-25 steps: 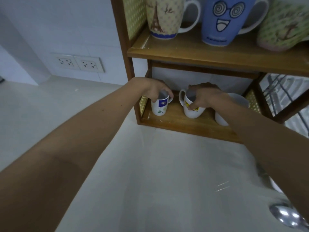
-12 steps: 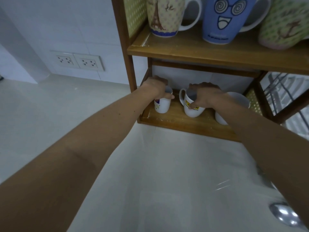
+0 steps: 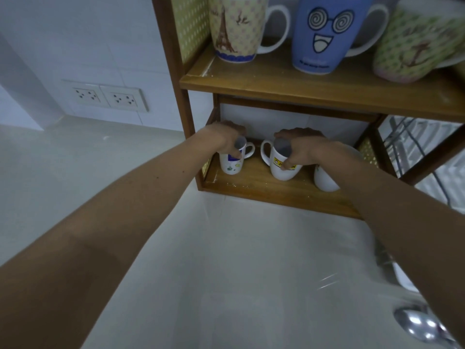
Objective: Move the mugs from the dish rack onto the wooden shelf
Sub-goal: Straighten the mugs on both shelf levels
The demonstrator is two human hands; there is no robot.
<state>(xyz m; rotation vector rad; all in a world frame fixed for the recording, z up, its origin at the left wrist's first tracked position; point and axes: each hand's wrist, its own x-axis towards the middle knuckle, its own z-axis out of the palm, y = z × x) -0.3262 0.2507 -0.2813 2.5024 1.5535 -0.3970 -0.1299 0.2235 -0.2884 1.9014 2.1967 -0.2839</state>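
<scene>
Both of my hands reach into the lower level of the wooden shelf point(image 3: 274, 192). My left hand point(image 3: 224, 139) grips the rim of a small white mug with a blue label point(image 3: 230, 165), which stands at the left end of the shelf board. My right hand point(image 3: 299, 147) holds the rim of a white mug with a yellow label point(image 3: 283, 167), upright in the middle of the board. A third white mug point(image 3: 323, 181) stands to the right, partly hidden by my right forearm. The dish rack point(image 3: 417, 147) shows behind the shelf's right post.
On the upper shelf stand an Eiffel Tower mug point(image 3: 236, 28), a blue face mug point(image 3: 324, 34) and a green dotted mug point(image 3: 415, 44). Wall sockets point(image 3: 105, 95) sit at the left. A white counter point(image 3: 239, 273) spreads below, with a metal spoon point(image 3: 422, 326) at bottom right.
My left hand has carried the blue-label mug further back and left onto the lower shelf board. My right hand has stayed on the yellow-label mug.
</scene>
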